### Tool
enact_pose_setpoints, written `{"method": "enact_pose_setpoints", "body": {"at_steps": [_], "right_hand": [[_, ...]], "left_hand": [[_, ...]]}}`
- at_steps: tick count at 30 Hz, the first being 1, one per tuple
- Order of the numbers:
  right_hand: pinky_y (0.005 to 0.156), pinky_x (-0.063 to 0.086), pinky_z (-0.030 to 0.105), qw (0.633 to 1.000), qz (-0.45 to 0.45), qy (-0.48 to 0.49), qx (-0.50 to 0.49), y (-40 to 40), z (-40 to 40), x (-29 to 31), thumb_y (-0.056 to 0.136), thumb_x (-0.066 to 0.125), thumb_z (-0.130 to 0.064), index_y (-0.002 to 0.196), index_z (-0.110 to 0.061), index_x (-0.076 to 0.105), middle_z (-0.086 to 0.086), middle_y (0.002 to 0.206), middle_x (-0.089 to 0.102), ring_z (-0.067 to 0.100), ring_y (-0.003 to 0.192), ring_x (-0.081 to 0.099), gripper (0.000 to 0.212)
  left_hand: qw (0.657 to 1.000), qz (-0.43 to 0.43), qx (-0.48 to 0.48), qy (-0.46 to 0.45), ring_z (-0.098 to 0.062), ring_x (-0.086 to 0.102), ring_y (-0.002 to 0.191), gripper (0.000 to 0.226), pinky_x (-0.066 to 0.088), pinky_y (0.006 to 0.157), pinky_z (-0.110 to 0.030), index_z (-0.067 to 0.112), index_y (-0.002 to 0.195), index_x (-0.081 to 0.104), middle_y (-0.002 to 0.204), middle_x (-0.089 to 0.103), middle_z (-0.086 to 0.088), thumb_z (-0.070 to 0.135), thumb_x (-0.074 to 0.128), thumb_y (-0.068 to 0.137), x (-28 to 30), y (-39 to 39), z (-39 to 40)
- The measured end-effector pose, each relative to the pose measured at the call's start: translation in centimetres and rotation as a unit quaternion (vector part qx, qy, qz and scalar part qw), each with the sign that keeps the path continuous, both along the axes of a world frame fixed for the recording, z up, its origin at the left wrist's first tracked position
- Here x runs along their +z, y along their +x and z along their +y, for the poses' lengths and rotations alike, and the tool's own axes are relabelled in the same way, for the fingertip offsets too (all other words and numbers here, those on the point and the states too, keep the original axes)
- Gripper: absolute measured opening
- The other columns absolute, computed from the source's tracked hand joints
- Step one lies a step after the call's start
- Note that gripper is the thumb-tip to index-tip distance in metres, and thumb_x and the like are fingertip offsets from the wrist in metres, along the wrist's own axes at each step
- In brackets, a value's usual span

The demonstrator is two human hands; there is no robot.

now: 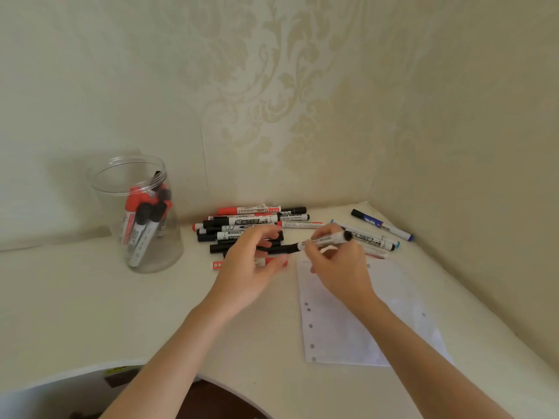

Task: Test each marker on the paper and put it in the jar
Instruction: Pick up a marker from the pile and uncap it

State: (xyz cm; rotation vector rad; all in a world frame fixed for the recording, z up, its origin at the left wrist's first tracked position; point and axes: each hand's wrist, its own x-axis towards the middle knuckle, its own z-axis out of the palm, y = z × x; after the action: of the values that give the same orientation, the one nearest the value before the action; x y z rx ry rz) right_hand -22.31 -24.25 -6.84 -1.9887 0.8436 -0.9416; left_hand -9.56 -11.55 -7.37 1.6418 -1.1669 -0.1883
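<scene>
Marker (pixel 328 239): pinched in right hand (pixel 338 267), cap end held by left hand (pixel 251 264). Paper (pixel 348 322): beneath right hand. Jar (pixel 136 207): well left of left hand.

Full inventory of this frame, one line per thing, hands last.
jar: one, clear, far left on table, several red and black markers inside
marker pile: many, black and red, centre by wall
loose markers: a few, blue-capped and others, far right
held marker: one, white barrel, black cap
paper: one, white, punched holes, right
table: one, cream
left hand: over the pile
right hand: holds the held marker
</scene>
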Motion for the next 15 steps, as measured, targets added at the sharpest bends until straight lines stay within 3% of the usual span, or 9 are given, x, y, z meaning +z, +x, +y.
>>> {"method": "enact_pose_setpoints", "body": {"at_steps": [2,5,10,15], "right_hand": [[0.045,0.041,0.021,0.978,-0.067,0.195,0.010,-1.2,-0.3,0.5,0.092,0.066,-0.016,0.095,-0.009,0.066,0.001,0.065,0.067,0.013,0.055,0.061,0.008],[0.045,0.035,0.021,0.940,-0.098,0.325,0.029,-2.6,-0.3,0.6,0.095,0.065,-0.019,0.093,-0.010,0.069,0.005,0.070,0.068,0.012,0.058,0.055,0.010],[0.045,0.035,0.021,0.934,-0.075,0.340,0.085,-3.6,0.4,0.3,0.095,0.063,-0.014,0.083,-0.014,0.067,0.007,0.068,0.059,0.013,0.059,0.050,0.013],[0.046,0.037,0.022,0.934,-0.063,0.340,0.090,-3.8,0.6,0.0,0.095,0.066,-0.031,0.075,-0.013,0.064,0.006,0.062,0.058,0.013,0.053,0.049,0.027]], "left_hand": [[0.997,-0.069,0.001,0.035,-0.003,0.049,0.117,0.037,0.045,0.098,-0.024,0.025,0.126,0.056,0.124,0.054,0.013,0.026,0.066,0.090,-1.2,0.0,-0.4],[0.991,-0.114,-0.034,0.057,-0.007,0.043,0.125,0.038,0.039,0.100,-0.014,0.021,0.132,0.051,0.131,0.047,0.009,0.035,0.054,0.096,-2.1,-1.2,-1.3],[0.976,-0.193,-0.054,0.084,-0.009,0.047,0.109,0.046,0.041,0.090,-0.023,0.020,0.132,0.051,0.118,0.054,0.007,0.046,0.032,0.099,-2.1,-3.3,-2.7],[0.975,-0.199,-0.068,0.069,-0.010,0.052,0.099,0.049,0.044,0.082,-0.027,0.016,0.120,0.057,0.104,0.057,0.005,0.047,0.025,0.100,-3.3,-4.2,-3.1]]}}
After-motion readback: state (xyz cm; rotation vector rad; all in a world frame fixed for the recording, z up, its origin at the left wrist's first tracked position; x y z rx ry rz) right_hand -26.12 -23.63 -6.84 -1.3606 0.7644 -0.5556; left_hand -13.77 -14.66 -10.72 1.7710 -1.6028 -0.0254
